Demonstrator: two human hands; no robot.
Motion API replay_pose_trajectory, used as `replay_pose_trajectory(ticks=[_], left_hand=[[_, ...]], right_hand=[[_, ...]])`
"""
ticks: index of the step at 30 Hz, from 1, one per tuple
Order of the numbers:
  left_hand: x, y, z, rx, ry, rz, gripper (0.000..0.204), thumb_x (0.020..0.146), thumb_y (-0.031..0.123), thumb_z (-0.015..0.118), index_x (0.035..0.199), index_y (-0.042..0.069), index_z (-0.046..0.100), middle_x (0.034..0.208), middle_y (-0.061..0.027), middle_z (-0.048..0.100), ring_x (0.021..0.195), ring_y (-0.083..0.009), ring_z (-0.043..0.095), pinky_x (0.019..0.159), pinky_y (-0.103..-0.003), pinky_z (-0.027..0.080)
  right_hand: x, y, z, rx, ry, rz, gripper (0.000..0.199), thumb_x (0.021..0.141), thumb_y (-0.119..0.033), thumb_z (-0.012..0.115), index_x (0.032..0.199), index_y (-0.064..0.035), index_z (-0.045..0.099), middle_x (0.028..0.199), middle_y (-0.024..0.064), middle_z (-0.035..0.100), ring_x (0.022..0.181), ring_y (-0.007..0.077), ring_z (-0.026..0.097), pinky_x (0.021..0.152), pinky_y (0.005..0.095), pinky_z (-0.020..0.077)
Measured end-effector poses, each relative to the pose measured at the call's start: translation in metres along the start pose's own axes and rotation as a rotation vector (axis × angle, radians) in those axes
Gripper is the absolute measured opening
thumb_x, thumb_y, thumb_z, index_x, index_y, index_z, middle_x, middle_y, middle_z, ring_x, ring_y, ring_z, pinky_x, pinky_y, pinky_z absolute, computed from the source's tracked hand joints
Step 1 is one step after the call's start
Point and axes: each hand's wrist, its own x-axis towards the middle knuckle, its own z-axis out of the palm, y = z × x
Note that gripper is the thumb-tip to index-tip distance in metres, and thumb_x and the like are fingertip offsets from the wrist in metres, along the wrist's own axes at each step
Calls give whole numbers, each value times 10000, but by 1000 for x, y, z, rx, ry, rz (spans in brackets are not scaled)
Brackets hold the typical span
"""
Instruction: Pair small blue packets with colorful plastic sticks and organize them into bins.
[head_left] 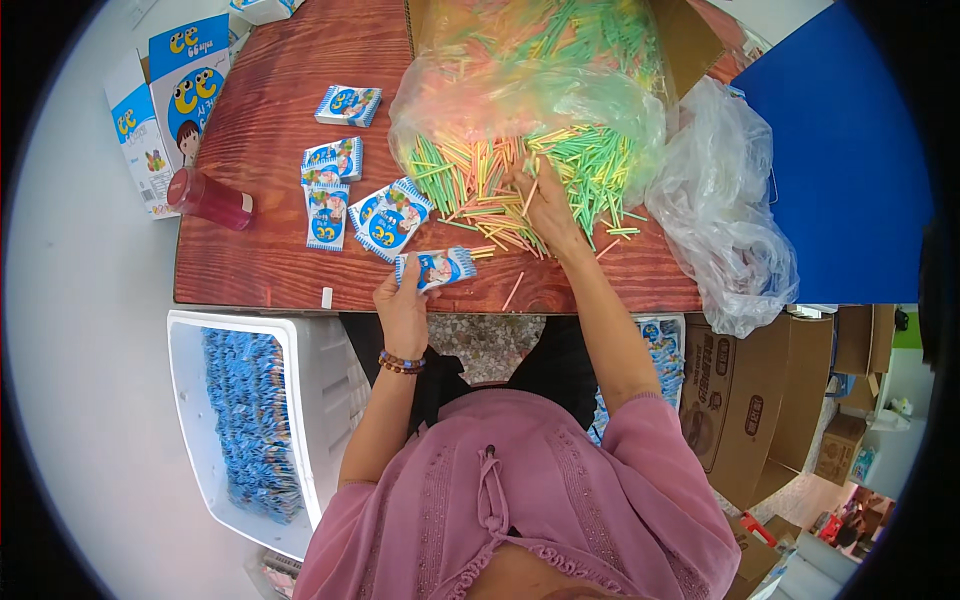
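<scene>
A small blue-and-white packet is pinched between the thumb and fingers of my left hand, just above the table's front edge. My right hand reaches into a heap of thin coloured sticks, green, yellow and pink. Its fingers are curled, and a pale pink stick shows against them; their tips are partly lost among the sticks. The heap spills from a clear plastic bag. Left of it lie several similar packets, some overlapping, with a single packet farther back.
The wooden table holds a red jar lying at left, near printed cartons. Crumpled plastic hangs over its right edge. Below stand a white foam box of packets and a brown carton.
</scene>
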Motion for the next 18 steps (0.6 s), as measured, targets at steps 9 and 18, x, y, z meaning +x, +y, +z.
replay_pose_trajectory(ticks=[9,18], left_hand=[[23,-1,45,-292,-116,-138,209,939,252,596,951,46,627,861,-29,650,669,-105,574,577,-245,469],[33,-13,54,-297,-68,-135,207,939,257,594,933,53,631,843,-27,653,678,-112,594,605,-248,495]], right_hand=[[-5,-51,9,1068,258,21,163,999,-186,430,1063,-47,486,920,117,614,1002,270,585,978,433,401],[-20,-79,32,983,251,-164,176,1008,-192,397,1050,-43,481,956,131,604,1025,296,572,1018,464,364]])
